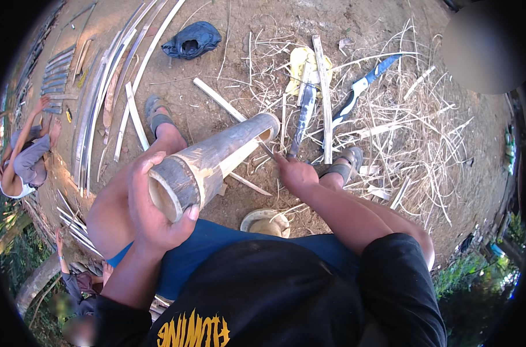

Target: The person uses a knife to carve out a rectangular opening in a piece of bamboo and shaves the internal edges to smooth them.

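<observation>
A thick bamboo tube (219, 144) slants over my knees, hollow at both ends, with a pale strip of bare wood along its right side. My left hand (153, 214) grips its near end, thumb and fingers spread around the rim. Closed in a fist, my right hand (297, 178) holds a small knife (266, 151). The thin blade points toward the tube's far end, by the pale strip; whether it touches is hard to tell. Most of the handle is hidden in my fingers.
Ahead lie a machete (305, 118), a yellow cloth (299, 62), a blue saw (360, 87) and a bamboo slat (322, 95). Shavings (413, 127) cover the right. A black plastic bag (192, 40), long bamboo strips (104, 87) and a seated person (29, 156) are left.
</observation>
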The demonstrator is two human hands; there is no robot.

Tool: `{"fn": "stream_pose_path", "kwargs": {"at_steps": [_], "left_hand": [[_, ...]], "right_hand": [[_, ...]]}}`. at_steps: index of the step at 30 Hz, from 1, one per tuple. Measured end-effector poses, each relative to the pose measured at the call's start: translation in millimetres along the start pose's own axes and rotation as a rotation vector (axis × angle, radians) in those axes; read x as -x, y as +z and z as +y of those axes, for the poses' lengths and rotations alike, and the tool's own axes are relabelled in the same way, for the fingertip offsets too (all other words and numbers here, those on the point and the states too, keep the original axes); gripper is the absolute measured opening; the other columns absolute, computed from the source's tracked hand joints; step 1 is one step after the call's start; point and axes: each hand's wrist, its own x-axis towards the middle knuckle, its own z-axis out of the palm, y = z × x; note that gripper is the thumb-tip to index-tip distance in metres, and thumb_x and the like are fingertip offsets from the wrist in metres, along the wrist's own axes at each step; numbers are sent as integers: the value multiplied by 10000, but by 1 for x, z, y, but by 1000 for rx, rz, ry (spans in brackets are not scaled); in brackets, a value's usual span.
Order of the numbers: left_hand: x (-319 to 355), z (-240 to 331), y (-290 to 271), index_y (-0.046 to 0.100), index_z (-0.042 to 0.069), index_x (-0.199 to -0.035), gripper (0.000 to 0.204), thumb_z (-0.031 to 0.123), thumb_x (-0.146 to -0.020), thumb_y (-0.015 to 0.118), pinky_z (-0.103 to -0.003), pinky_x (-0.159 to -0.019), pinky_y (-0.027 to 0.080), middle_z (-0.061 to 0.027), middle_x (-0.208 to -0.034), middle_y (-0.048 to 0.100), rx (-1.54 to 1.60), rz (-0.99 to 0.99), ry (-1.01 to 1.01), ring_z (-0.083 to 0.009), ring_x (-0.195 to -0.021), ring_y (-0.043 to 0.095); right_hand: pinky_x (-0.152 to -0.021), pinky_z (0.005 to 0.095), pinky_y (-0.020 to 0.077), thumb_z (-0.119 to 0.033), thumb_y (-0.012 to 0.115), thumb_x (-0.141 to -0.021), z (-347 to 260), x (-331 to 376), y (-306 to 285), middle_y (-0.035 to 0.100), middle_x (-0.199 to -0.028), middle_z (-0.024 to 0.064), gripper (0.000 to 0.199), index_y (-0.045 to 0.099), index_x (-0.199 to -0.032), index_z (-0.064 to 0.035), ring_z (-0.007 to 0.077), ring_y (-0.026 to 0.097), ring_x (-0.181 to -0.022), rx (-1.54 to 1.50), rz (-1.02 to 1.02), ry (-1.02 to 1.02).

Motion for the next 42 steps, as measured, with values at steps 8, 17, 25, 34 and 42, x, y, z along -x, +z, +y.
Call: {"fn": "stream_pose_path", "kwargs": {"at_steps": [8,17,25,34,42], "left_hand": [[10,4,8,396,-42,-1404,816,299,-775,790,-447,-1057,430,-207,-1286,512,-27,89,100,-315,-1199,552],[13,14,11,433,-49,-1367,786,255,-746,807,-444,-1017,455,-217,-1211,556,-85,130,78,-350,-1144,580],[22,4,4,477,-48,-1317,806,312,-685,822,-453,-975,480,-235,-1192,573,-104,108,213,-371,-1088,604],[30,-17,-9,477,-52,-1311,832,302,-637,815,-459,-977,486,-241,-1208,569,-44,53,230,-374,-1109,601],[33,-38,-12,472,-56,-1309,859,353,-636,817,-474,-992,479,-252,-1233,556,19,43,197,-376,-1123,590]], "right_hand": [[-785,468,603,-363,465,-1038,21,33,-18,721,-1099,182,432,496,-1442,-213,339,735,-988,83,-116,-23],[-905,500,572,-257,480,-1022,-5,24,-43,722,-1143,216,396,513,-1407,-169,377,714,-1066,-38,-126,107],[-925,475,573,-129,590,-929,-19,-1,-87,720,-1233,134,377,683,-1295,-118,345,697,-1138,20,-158,60],[-934,427,561,-176,550,-904,10,-91,-66,739,-1163,145,388,760,-1226,-237,322,704,-1084,228,-325,-126],[-550,405,546,-176,532,-919,-12,-98,-104,689,-696,117,236,710,-868,-30,237,660,-558,158,-523,-185]]}}
